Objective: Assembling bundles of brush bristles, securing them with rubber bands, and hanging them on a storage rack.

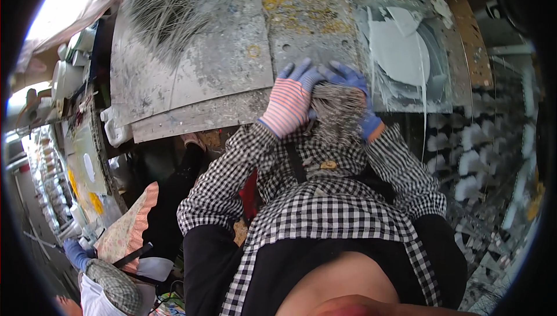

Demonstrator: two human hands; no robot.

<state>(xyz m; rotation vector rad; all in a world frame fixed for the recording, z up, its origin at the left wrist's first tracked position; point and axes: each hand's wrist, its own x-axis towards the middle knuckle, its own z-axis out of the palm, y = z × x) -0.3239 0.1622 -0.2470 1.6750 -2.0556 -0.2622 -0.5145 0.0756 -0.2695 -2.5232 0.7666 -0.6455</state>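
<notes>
Between gloved fingers of L hand [289, 100] & R hand [360, 84], bundle of thin grey strands [339, 116] was clasped by table [191, 121] edge. Fwd-L of fingers, loose strand pile [165, 5] was seen; R of them, white-smeared plate [438, 92].

The left glove [288, 104] is striped coral and white, turning lavender-blue at the fingers; the right glove [367, 107] shows blue. I see a dark grey bundle [339, 113] flecked with white. Sleeves [217, 179] and apron [325, 214] are black-and-white checks. The grey worktop [209, 92] is spattered yellow, the co-worker's cloth [122, 236] pale floral, edged pink.
</notes>
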